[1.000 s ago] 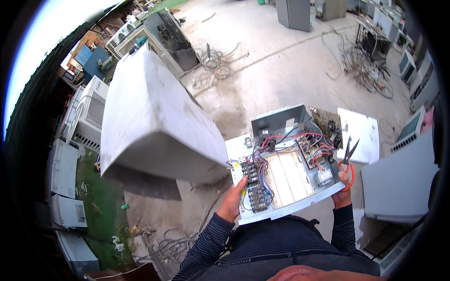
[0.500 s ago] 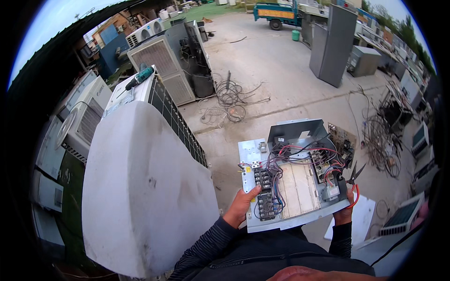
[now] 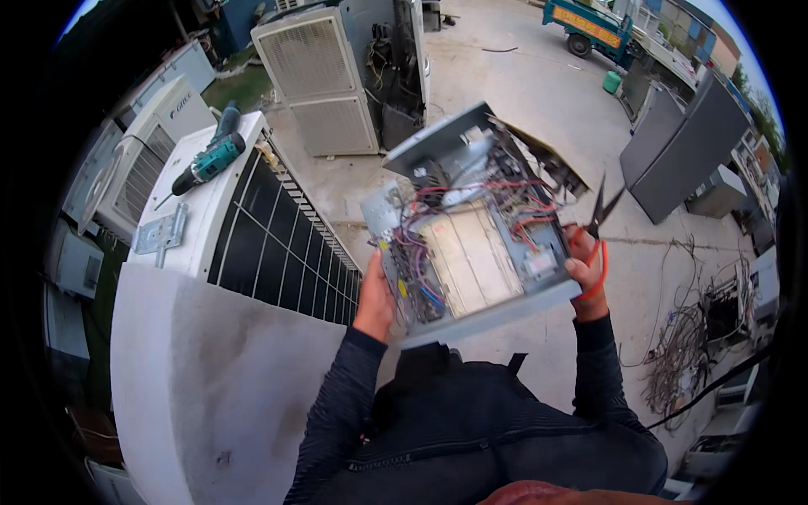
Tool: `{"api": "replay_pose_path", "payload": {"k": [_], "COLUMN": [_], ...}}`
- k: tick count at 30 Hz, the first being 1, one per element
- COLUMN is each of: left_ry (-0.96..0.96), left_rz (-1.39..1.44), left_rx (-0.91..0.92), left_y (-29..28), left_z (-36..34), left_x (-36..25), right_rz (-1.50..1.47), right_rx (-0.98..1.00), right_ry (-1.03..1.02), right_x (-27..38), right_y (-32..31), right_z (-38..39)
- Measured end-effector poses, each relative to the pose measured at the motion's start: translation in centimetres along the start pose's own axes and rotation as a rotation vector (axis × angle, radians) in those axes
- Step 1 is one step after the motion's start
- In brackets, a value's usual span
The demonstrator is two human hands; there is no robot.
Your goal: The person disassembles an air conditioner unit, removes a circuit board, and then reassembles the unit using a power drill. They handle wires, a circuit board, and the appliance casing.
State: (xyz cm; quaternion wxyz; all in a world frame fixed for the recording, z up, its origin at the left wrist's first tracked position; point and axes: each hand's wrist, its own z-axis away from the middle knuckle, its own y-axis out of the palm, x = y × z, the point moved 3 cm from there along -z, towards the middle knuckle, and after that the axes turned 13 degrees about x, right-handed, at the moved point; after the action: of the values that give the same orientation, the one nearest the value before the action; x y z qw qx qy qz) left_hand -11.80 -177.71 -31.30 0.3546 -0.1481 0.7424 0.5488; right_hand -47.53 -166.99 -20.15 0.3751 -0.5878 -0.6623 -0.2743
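Observation:
Both hands hold up an electrical control box (image 3: 470, 257), a grey sheet-metal tray full of wires, terminal blocks and a pale middle panel. Along its left edge, my left hand (image 3: 375, 299) is closed, thumb upward. My right hand (image 3: 585, 268) grips the right edge, with red-handled scissors (image 3: 600, 240) in the same hand. Their dark blades point up, spread apart. A brown circuit board (image 3: 547, 156) sticks out at the far right corner. The box is tilted and slightly blurred, so small parts inside cannot be made out.
Left of me stands an air-conditioner outdoor unit (image 3: 286, 227), with a cordless drill (image 3: 215, 160) and a metal bracket (image 3: 162, 231) on top. A pale curved cover (image 3: 227, 370) is in front of it. Cables (image 3: 677, 353) lie at right; a grey cabinet (image 3: 690, 151) stands beyond.
The box has risen away from my body and tilted, both hands still on it. The view has shifted, bringing the drill and bracket closer. The scissors have moved up along with my right hand.

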Motion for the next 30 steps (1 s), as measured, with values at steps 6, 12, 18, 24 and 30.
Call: {"api": "replay_pose_path", "payload": {"k": [6, 12, 18, 24, 30], "left_ry": [0.086, 0.131, 0.105, 0.154, 0.307], "left_rz": [0.173, 0.3, 0.359, 0.39, 0.369], "left_rx": [-0.172, -0.182, -0.059, -0.015, 0.012], "left_y": [-0.9, -4.3, -3.4, -3.2, -5.1], "left_z": [-2.8, -4.8, -5.5, -6.3, -7.1], "left_x": [7.0, 10.7, 11.4, 12.0, 12.6], "right_rz": [0.16, 0.263, 0.335, 0.592, 0.675], "right_rx": [0.244, 0.319, 0.328, 0.283, 0.242], "right_ry": [0.01, -0.041, -0.053, -0.07, -0.065], "right_x": [-2.2, 0.8, 3.7, 5.4, 6.2], "right_y": [-3.2, -1.4, 0.4, 1.4, 3.0], "right_z": [-1.7, -2.8, -2.2, -2.8, -1.0]}}
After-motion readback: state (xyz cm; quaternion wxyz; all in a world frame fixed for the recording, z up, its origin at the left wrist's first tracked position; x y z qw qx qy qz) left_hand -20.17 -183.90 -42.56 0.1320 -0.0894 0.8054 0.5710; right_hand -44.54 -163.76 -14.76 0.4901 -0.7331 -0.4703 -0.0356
